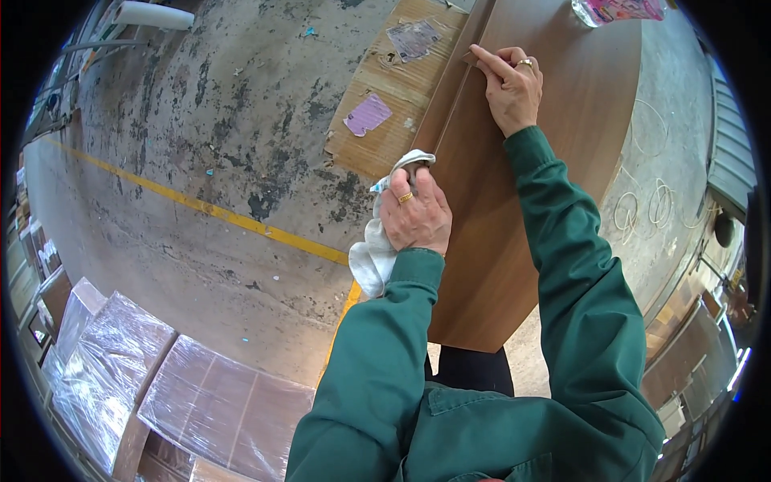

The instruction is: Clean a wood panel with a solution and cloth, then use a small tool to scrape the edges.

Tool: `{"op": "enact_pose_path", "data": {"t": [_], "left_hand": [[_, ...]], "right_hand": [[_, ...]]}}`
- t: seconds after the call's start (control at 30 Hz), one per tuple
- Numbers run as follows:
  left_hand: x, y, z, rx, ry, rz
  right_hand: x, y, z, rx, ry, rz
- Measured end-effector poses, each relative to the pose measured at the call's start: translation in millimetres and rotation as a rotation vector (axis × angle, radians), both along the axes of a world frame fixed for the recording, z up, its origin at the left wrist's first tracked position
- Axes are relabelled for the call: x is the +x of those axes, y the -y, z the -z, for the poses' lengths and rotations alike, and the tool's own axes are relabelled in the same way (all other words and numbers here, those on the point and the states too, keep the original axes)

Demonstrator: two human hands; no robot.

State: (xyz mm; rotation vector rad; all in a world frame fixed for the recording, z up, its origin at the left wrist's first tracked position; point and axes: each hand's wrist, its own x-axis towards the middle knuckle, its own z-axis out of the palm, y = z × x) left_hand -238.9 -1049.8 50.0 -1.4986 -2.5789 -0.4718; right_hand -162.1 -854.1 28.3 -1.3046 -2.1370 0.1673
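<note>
A brown wood-grain panel [554, 185] lies in front of me, with a raised strip [451, 100] along its left edge. My left hand [418, 215] is closed on a white cloth [372, 261] at that edge. Part of the cloth hangs down on the outer side. Farther up the same edge, my right hand [514, 92] has its thumb and fingers pressed together around a small brown flat piece [471, 58]. Its fingertips rest close to the strip, and most of the piece is hidden. At the panel's far end stands a clear plastic bottle [618, 10] with a pink label.
A cardboard sheet [385, 72] with torn scraps lies left of the panel on the stained concrete floor [241, 96]. A yellow line [201, 205] crosses the floor. Film-wrapped panels [225, 394] are stacked lower left. Loose pale cord [642, 205] lies on the right.
</note>
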Motion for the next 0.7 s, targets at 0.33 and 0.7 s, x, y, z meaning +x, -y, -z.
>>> {"op": "enact_pose_path", "data": {"t": [0.33,0.7], "left_hand": [[3,-1,-3,-0.002,0.041,0.006],[-1,1,4,0.038,-0.041,-0.001]], "right_hand": [[3,-4,5,0.005,0.001,0.058],[2,9,2,-0.046,-0.02,0.041]]}}
